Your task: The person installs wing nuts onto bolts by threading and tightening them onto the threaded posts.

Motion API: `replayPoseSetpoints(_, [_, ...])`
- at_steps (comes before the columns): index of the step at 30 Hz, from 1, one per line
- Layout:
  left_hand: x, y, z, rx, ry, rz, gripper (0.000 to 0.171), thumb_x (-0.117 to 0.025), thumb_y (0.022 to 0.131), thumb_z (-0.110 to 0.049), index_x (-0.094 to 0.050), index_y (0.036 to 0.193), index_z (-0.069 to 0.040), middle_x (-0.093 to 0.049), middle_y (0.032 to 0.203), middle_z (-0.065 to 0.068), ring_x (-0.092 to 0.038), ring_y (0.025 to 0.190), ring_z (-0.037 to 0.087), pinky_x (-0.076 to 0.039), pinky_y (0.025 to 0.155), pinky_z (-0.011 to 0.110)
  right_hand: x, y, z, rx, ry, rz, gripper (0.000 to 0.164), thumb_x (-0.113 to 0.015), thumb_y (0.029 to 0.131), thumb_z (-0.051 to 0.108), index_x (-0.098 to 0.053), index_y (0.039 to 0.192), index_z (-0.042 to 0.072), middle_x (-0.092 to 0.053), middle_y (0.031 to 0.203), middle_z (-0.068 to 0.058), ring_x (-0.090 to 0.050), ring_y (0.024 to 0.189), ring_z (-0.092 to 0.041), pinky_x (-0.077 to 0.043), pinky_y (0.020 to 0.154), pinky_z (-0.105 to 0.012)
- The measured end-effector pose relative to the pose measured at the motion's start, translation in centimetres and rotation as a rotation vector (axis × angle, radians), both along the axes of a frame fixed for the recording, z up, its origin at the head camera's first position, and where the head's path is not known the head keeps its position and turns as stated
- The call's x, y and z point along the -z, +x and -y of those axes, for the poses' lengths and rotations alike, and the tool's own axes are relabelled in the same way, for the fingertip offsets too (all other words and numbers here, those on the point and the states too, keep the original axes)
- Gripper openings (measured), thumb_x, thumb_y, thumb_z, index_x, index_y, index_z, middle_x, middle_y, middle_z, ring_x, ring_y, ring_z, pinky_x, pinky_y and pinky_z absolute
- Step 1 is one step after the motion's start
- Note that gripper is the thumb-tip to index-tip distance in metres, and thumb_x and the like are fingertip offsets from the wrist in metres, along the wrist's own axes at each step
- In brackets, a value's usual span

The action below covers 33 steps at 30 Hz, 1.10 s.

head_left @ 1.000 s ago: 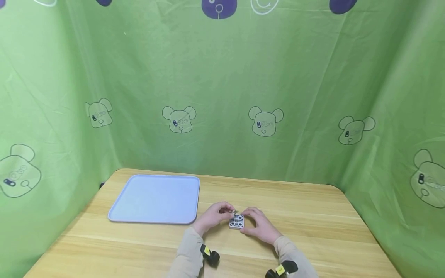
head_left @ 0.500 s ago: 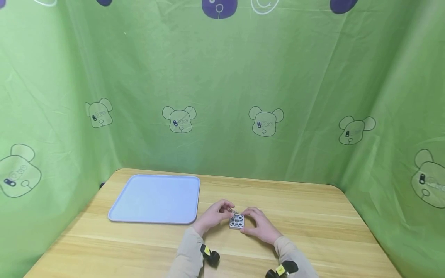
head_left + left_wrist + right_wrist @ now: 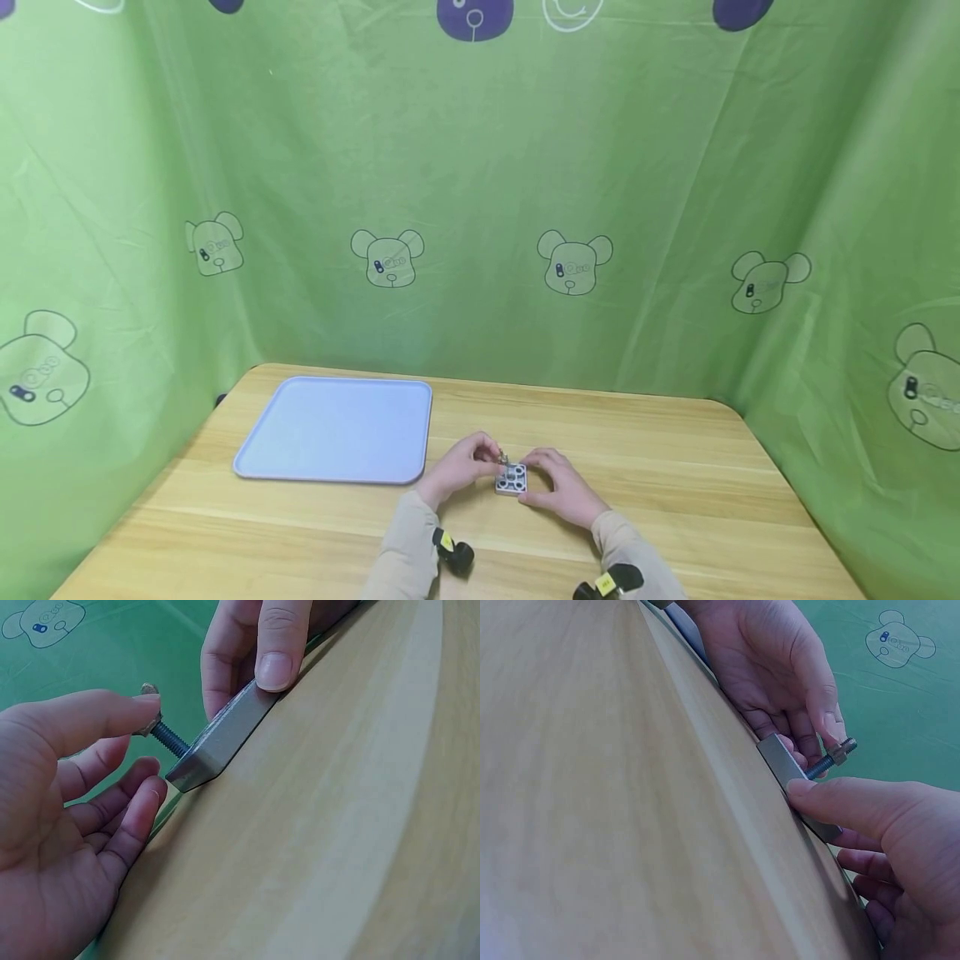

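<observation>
A small square metal block (image 3: 511,481) with round holes in its face lies on the table in front of the person. From it rises a threaded bolt (image 3: 171,740) with a brassy wing nut (image 3: 842,750) near its free end. The left hand (image 3: 459,468) is at the block's left, its thumb and forefinger at the wing nut, other fingers loosely curled below. On the other side, the right hand (image 3: 558,490) grips the block between thumb and fingers. Its thumb (image 3: 274,667) presses on the block's near edge.
A pale blue-lilac tray (image 3: 337,429) lies on the wooden table (image 3: 637,433) to the left of the hands. Green curtains (image 3: 480,167) with bear prints hang behind and on both sides. Black wrist cameras (image 3: 454,553) sit on both beige sleeves.
The wing nut has turned on the bolt, its wings standing at a different angle, and the left fingers have shifted slightly with it. The right hand and the block stay in place.
</observation>
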State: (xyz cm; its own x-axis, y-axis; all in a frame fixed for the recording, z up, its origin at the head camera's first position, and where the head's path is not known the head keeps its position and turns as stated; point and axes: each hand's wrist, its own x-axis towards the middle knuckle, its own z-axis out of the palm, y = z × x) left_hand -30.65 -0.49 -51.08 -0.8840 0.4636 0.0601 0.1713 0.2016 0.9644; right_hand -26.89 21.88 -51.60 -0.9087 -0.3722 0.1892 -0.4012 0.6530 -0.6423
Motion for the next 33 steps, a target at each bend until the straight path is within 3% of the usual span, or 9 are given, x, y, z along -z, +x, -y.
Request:
replayPoseSetpoints(7, [-0.01,0.0,-0.13,0.013,0.004,0.02,0.035,-0.076,0.076,-0.006,-0.061,0.108,-0.004,-0.063,0.101,0.012,-0.055,0.089,0.015,-0.045,0.083,0.029,-0.01,0.03,-0.01,0.012,0.008,0.016,0.057,-0.078,0.078,0.039,-0.06,0.123,0.009,-0.053,0.133,-0.013,-0.047,0.128,-0.038,-0.033,0.109,-0.061])
replayPoseSetpoints(20, [-0.18,0.04,-0.16,0.013,-0.019,-0.019,0.025,-0.072,0.084,-0.016,-0.065,0.107,-0.008,-0.064,0.098,0.008,-0.055,0.089,0.015,-0.043,0.081,0.03,-0.09,0.11,-0.01,0.008,0.002,0.002,0.057,-0.078,0.078,0.038,-0.06,0.123,0.008,-0.054,0.132,-0.014,-0.048,0.127,-0.038,-0.033,0.109,-0.061])
replayPoseSetpoints(33, [-0.23,0.04,-0.18,0.01,-0.056,-0.042,0.02,-0.067,0.088,-0.015,-0.069,0.107,-0.01,-0.067,0.099,0.005,-0.055,0.09,0.014,-0.044,0.083,0.032,-0.17,0.09,0.02,0.008,0.008,0.011,0.056,-0.077,0.078,0.039,-0.061,0.123,0.009,-0.053,0.133,-0.015,-0.047,0.128,-0.039,-0.033,0.109,-0.062])
